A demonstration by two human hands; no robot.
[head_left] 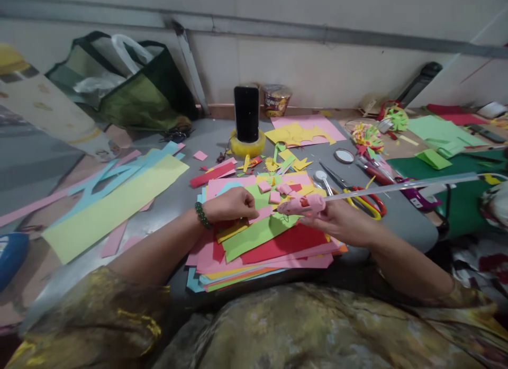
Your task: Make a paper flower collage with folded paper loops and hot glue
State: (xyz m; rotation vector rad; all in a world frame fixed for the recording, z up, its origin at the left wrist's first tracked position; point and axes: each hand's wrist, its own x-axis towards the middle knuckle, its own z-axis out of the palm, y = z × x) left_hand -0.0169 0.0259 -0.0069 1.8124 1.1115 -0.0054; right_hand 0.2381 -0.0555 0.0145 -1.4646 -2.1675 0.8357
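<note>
My left hand (pixel 234 204) is closed on a small pink paper piece (pixel 262 215) above the stacked sheets. A pink glue gun (pixel 302 205) is gripped in my right hand (pixel 337 218), its nozzle pointing left at the pink piece; a long clear glue stick (pixel 400 186) extends from its back. Under both hands lies a pile of coloured paper (pixel 293 243), with a green strip (pixel 257 236) on top. Small folded pink pieces (pixel 274 197) sit just beyond the nozzle.
Yellow-and-red scissors (pixel 363 199) lie right of the pile. Behind it a phone (pixel 246 115) stands in a yellow tape roll (pixel 247 145). Long paper strips (pixel 123 199), a bottle (pixel 51 104) and a green bag (pixel 138 88) are at left. Paper flowers (pixel 367 138) are at right.
</note>
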